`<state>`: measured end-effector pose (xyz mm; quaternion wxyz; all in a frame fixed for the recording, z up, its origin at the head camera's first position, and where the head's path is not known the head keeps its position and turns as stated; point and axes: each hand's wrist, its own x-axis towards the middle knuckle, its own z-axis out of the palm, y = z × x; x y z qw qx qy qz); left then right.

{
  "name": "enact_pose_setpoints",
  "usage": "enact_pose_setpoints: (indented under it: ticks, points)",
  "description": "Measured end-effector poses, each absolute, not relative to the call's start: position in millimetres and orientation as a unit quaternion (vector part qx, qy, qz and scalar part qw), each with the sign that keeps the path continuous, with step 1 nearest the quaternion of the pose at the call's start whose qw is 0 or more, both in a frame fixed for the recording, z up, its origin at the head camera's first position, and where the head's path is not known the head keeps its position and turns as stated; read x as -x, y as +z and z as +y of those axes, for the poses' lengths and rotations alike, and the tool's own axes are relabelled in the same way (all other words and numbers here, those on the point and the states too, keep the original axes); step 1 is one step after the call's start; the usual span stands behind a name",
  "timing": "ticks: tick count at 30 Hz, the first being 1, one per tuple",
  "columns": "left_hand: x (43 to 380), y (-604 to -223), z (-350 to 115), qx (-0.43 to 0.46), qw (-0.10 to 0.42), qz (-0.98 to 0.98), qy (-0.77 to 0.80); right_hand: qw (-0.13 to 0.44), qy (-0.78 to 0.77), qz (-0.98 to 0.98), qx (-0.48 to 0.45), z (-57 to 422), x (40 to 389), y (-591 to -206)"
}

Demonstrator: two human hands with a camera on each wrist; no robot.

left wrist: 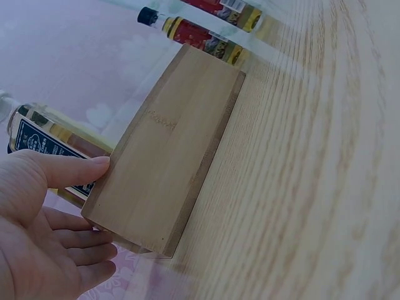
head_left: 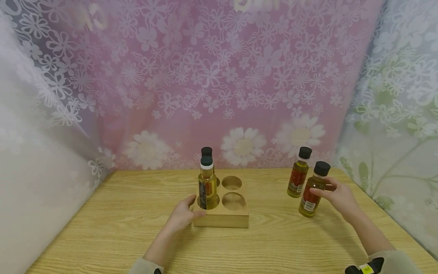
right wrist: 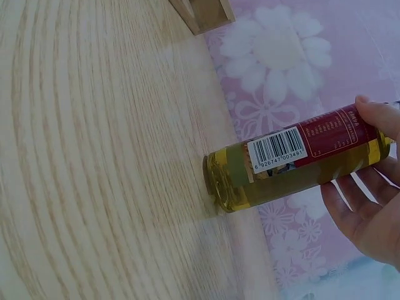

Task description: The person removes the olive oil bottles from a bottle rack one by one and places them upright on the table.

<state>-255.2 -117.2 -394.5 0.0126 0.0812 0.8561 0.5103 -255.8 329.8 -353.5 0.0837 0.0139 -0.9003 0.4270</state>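
Note:
My right hand [head_left: 342, 198] grips an oil bottle [head_left: 311, 196] with a black cap and red label, thumb on one side and fingers on the other. The bottle leans slightly; its base is close to the table, and I cannot tell whether they touch. A similar oil bottle [head_left: 297, 173] stands just behind it. My left hand [head_left: 181, 215] holds the near left corner of a wooden bottle holder [head_left: 222, 220], with the thumb [left wrist: 81, 170] at its front. In the holder's left holes stand a dark-labelled oil bottle [head_left: 207, 186] and, mostly hidden behind it, another black-capped bottle [head_left: 207, 151].
Two round holes on the holder's right side hold nothing. The wood-grain table [head_left: 119, 220] reaches back to a pink flowered curtain [head_left: 219, 95]. Pale curtains hang along the left and right sides.

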Motion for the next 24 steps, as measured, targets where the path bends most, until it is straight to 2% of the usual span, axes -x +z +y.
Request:
enact_pose_setpoints:
  ticks: [24]
  points:
    - [256.3,-393.7,-118.5,-0.079,0.018,0.858,0.507,0.114,0.479,-0.868,-0.068,343.8,253.5,-366.8]
